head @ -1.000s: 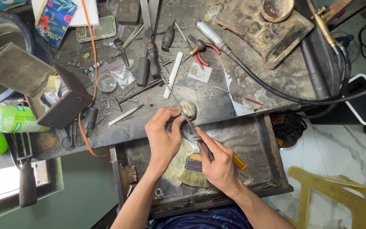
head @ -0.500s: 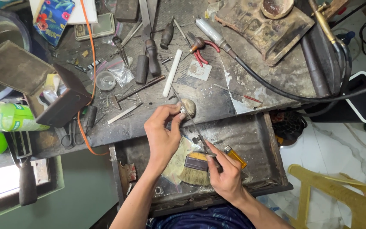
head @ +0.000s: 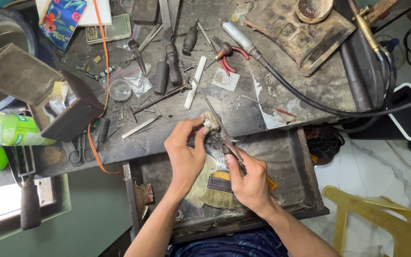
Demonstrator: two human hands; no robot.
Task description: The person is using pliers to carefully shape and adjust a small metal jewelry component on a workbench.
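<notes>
Above the open drawer point(head: 291, 157) at the front edge of the worktop point(head: 262, 104), both hands work close together. Left hand point(head: 185, 154): fingers closed in a pinch on a small pale workpiece point(head: 211, 121), held just over the worktop edge. Right hand point(head: 249, 183): fingers closed around the handles of a pair of pliers point(head: 227, 145), whose nose points up and left toward the workpiece. Whether the nose touches the workpiece cannot be told.

Inside the drawer, directly beneath the hands, lies a flat brush point(head: 217, 190) with pale bristles and a yellow handle, partly covered by the right hand.

On the worktop behind the hands lie a white rod point(head: 195, 82), thin metal files and two dark-handled tools point(head: 166, 66). Red-handled pliers point(head: 224, 56) rest further back, just beside a hose nozzle point(head: 241, 38) with a black hose. A dark open box point(head: 44, 95) stands at the left, near a green bottle point(head: 10, 129). An orange cord point(head: 105, 57) runs across the worktop. A yellow chair point(head: 381, 223) stands at the lower right on the floor.
</notes>
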